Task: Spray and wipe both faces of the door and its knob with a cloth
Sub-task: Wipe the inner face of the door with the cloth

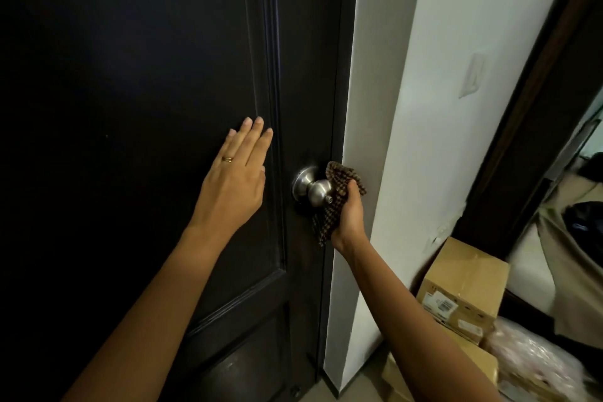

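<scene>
Door: the near-black panelled wooden door (130, 75) fills the left and centre of the view; it stands shut or nearly shut against the white wall edge (375, 75).
Knob: the round brushed-silver metal knob (318, 191) sits on the door's right stile, close to the closing edge.
Knob axis: the stem projects straight out of the door face toward the person, with the small lock button at its tip.
Cloth: the brown-and-black checked fabric cloth (342, 174) is bunched against the knob's right side, one end hanging below.
Right hand: the right hand (350, 215) has its fingers curled round the cloth, gripping it from below and to the right.
Left hand: the left hand (233, 183) lies flat on the door panel, fingers straight and close together, up and left of the knob and apart from it.
Deciding relation: the knob lies just to the left of the right hand, with the cloth between them; the right hand is clearly the nearer.
Judged step: wiping the knob on this face; wrapping the cloth round the axis should reach the far side.
Spray bottle: not in view.
Nearby: a tan cardboard box (466, 287) stands on the floor at the right.
</scene>
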